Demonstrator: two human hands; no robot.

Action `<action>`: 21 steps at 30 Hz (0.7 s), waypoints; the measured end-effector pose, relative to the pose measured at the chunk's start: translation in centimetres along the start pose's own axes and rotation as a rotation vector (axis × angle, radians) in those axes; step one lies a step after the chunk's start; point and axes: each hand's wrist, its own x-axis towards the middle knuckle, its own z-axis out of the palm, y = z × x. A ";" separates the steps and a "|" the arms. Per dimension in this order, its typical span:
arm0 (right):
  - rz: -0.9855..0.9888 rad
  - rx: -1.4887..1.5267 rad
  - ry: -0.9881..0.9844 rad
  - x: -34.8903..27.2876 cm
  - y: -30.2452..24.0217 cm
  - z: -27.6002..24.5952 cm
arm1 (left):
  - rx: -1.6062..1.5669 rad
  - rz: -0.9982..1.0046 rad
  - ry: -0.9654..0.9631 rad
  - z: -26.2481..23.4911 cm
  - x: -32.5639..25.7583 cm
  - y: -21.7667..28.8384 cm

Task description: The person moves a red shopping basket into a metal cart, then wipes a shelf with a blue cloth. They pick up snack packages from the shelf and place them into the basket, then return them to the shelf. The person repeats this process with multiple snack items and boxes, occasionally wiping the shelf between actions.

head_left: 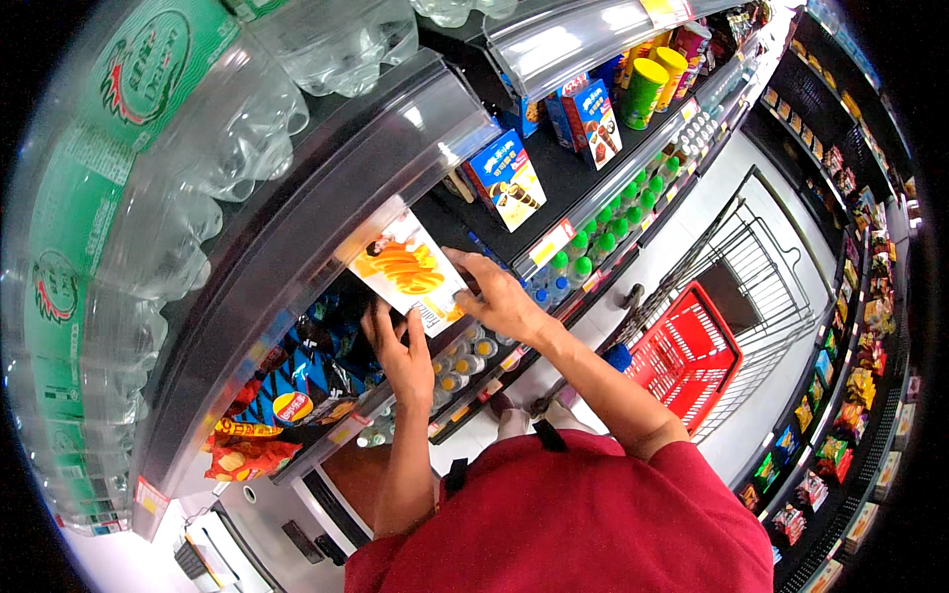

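A white snack box (405, 272) with a yellow-orange food picture sits at the shelf, tilted in view, between my two hands. My left hand (400, 358) grips its lower edge, with fingertips against the front. My right hand (501, 302) holds its right side, the fingers partly hidden behind the box. Just beyond, a blue and yellow snack box (504, 180) stands on the black shelf (554, 198). Dark blue chip bags (306, 381) lie left of my left hand.
Large clear bottles (198, 148) with green wrapping fill the upper left shelf. Green-capped bottles (618, 212) line the shelf below. At the right stands a wire shopping cart (781, 287) with a red basket (687, 361). Snack shelves (840, 435) rise across the aisle.
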 end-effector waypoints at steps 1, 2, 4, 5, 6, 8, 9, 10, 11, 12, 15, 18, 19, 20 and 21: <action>-0.021 -0.051 0.018 0.0 0.0 0.2 | -0.003 0.001 0.000 0.1 0.0 0.0; -0.030 -0.048 0.029 0.0 0.0 0.2 | -0.007 0.003 -0.001 0.2 0.0 0.0; -0.051 -0.037 0.048 0.1 -0.2 0.2 | -0.011 0.006 0.003 0.3 0.0 -0.1; -0.054 -0.040 0.046 0.2 -0.4 0.1 | -0.022 -0.027 -0.002 0.3 -0.1 -0.2; -0.054 -0.042 0.042 0.2 -0.7 0.0 | -0.032 -0.063 -0.008 0.3 -0.3 -0.3; -0.054 -0.050 0.036 0.4 -0.7 -0.1 | -0.025 -0.090 -0.010 0.4 -0.4 -0.2; -0.055 -0.053 0.031 0.6 -0.6 -0.1 | -0.006 -0.083 -0.005 0.4 -0.4 0.1; -0.055 -0.057 0.026 0.8 -0.4 -0.1 | 0.012 -0.077 -0.001 0.4 -0.4 0.2; -0.062 -0.051 0.023 1.0 -0.5 -0.2 | -0.002 -0.079 0.007 0.5 -0.4 0.2; -0.076 -0.037 0.045 1.1 -0.4 -0.1 | -0.019 -0.081 0.015 0.6 -0.3 0.2; -0.095 -0.008 0.072 1.2 -0.2 0.0 | -0.047 -0.071 0.030 0.8 -0.3 0.1; -0.068 -0.010 0.028 1.2 -0.1 -0.3 | -0.043 -0.059 0.051 1.0 -0.3 -0.4; -0.079 -0.028 0.032 1.2 0.6 0.0 | -0.041 -0.053 0.056 1.2 -0.2 -0.5; -0.066 0.001 0.031 1.1 0.7 0.0 | -0.031 -0.064 0.054 1.2 -0.3 -0.3; -0.054 0.032 0.028 0.9 0.7 0.1 | -0.020 -0.075 0.053 1.1 -0.3 -0.1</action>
